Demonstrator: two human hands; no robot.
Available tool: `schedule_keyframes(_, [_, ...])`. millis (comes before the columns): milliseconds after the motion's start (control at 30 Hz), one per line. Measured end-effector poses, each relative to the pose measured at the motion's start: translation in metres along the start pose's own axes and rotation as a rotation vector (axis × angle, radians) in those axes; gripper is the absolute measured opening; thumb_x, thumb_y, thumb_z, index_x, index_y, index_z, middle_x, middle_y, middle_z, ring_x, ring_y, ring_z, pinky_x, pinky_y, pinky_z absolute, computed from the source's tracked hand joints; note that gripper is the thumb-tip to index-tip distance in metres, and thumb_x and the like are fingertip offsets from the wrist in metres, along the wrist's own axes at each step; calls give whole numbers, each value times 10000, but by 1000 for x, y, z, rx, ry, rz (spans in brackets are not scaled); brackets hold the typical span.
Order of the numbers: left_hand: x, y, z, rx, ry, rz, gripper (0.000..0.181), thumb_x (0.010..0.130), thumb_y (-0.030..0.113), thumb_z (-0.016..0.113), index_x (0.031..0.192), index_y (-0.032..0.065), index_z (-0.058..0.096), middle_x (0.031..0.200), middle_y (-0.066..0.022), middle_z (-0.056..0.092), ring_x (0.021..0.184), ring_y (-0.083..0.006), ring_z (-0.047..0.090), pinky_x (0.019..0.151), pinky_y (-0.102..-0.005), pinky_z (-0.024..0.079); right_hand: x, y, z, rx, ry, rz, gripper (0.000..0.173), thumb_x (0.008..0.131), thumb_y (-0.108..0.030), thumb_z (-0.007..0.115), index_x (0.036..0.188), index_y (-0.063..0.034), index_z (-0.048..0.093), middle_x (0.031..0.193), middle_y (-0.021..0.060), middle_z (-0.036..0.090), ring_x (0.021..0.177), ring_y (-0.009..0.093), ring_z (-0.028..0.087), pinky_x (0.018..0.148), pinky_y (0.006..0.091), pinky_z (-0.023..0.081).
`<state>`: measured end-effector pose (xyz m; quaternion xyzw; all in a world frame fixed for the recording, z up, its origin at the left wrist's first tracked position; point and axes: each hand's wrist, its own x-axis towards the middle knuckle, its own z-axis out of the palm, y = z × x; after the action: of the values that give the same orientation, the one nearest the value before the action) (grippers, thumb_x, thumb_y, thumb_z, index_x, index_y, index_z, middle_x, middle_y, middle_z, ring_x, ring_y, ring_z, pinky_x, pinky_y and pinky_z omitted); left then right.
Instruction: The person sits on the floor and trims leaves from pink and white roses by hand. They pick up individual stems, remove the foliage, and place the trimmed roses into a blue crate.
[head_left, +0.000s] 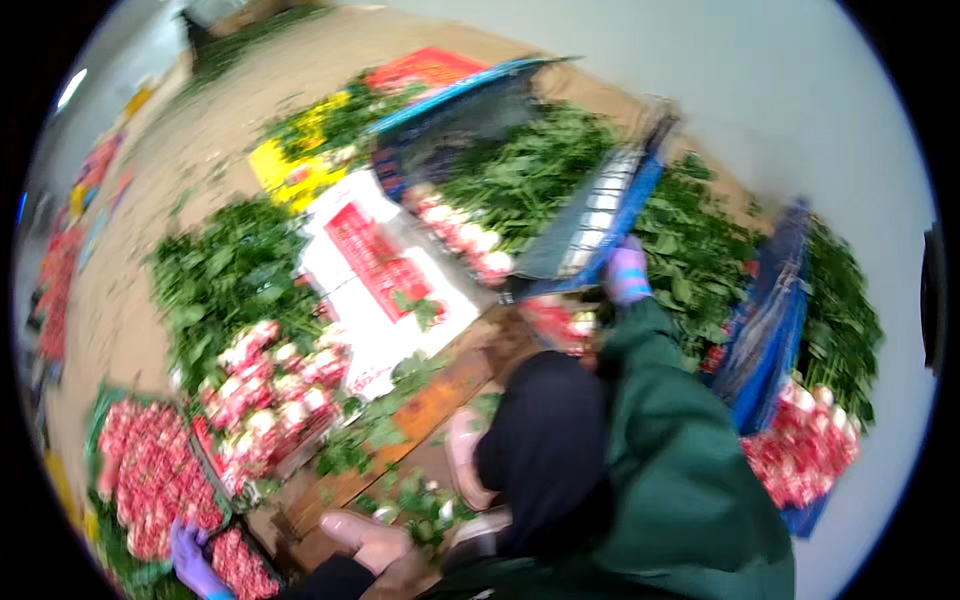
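Note:
The view is blurred. My right hand (628, 271), in a purple glove with a blue band at the wrist, grips the lower edge of a blue-edged mesh sheet (600, 217) that stands tilted beside leafy rose stems. A row of pink-and-white roses (461, 232) lies left of that sheet. At the lower left, my left hand (196, 561), in a like glove, is beside bunches of pink-red roses (161, 472) and a smaller bunch (241, 566); its fingers are too blurred to tell whether they hold anything.
White printed paper (382, 277) lies in the middle, beside pink-and-white roses (262, 397). More blue sheeting (769, 322) and roses (802, 450) are at the right. Loose leaves (420, 510) litter the floor around my pink shoes. Yellow wrapping (289, 176) lies beyond.

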<state>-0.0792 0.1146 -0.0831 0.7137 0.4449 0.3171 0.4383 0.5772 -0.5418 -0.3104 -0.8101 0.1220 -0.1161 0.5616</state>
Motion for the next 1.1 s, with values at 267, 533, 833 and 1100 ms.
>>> schedule_keyframes(267, [-9, 124, 119, -110, -240, -115, 358, 911, 225, 512, 1181, -8, 502, 942, -70, 635, 742, -114, 603, 600, -207, 474, -142, -196, -70, 616, -60, 38, 403, 917, -135, 510, 1302, -41, 436, 1203, 69, 542, 1034, 135, 549, 735, 219, 443])
schedule_keyframes(533, [107, 77, 253, 726, 0, 141, 577, 791, 464, 544, 1155, 16, 547, 1113, -194, 592, 1055, -303, 564, 903, -365, 427, -265, -378, 19, 302, -630, -303, 313, 897, -82, 494, 1198, -7, 536, 1120, 77, 589, 983, 146, 566, 785, 245, 457])
schedule_keyframes(833, [180, 48, 300, 849, -105, -345, 543, 741, 376, 609, 1162, 46, 521, 1168, -193, 561, 1109, -330, 523, 923, -424, 413, -315, -330, 116, -144, -1068, -789, 288, 770, -33, 562, 1058, -48, 569, 996, 164, 602, 871, 362, 588, 763, 378, 480])
schedule_keyframes(1100, [194, 35, 220, -484, -187, -434, 269, 889, 156, 527, 1136, 59, 482, 920, -141, 626, 637, -245, 600, 468, -344, 479, -313, -328, 126, -146, -927, -903, 275, 768, -38, 567, 1043, -54, 561, 981, 149, 608, 862, 350, 587, 741, 405, 474])
